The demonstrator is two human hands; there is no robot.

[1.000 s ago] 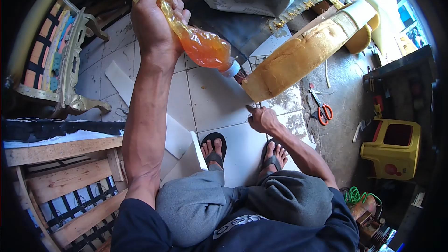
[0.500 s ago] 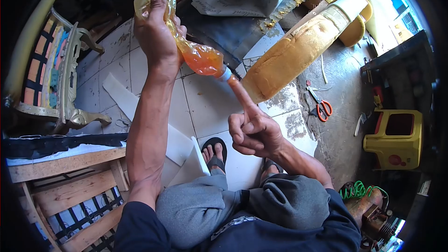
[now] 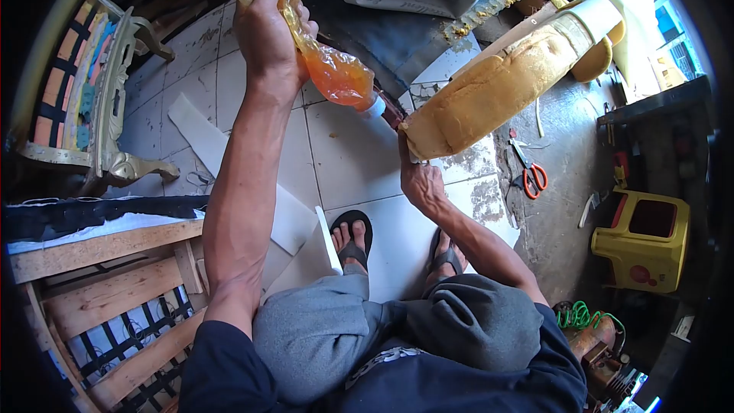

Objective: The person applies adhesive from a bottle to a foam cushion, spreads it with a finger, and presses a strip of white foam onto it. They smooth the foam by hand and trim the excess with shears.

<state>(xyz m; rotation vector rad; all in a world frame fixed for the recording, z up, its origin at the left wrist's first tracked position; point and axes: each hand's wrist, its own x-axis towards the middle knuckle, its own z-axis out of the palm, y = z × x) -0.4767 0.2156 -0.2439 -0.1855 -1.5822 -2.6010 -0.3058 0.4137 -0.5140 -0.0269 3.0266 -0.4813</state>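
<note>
A single head-worn view looks steeply down from close above the person's lap, with fisheye bending and dark corners. The tiled floor (image 3: 344, 153) fills the centre, the knees the bottom, a wooden frame (image 3: 99, 283) the lower left.

I see my left hand (image 3: 269, 30) raised high, squeezing a crumpled plastic bottle (image 3: 325, 61) of orange liquid, tilted with its white cap end pointing down toward the near end of a long yellowed foam cushion (image 3: 497, 88). My right hand (image 3: 419, 177) reaches up with its fingers touching that end of the cushion. Below are my sandalled feet on white floor tiles (image 3: 352, 160). Orange-handled scissors (image 3: 531, 176) lie to the right, near a yellow stool (image 3: 646, 241). A wooden frame (image 3: 107, 291) sits at lower left.
</note>
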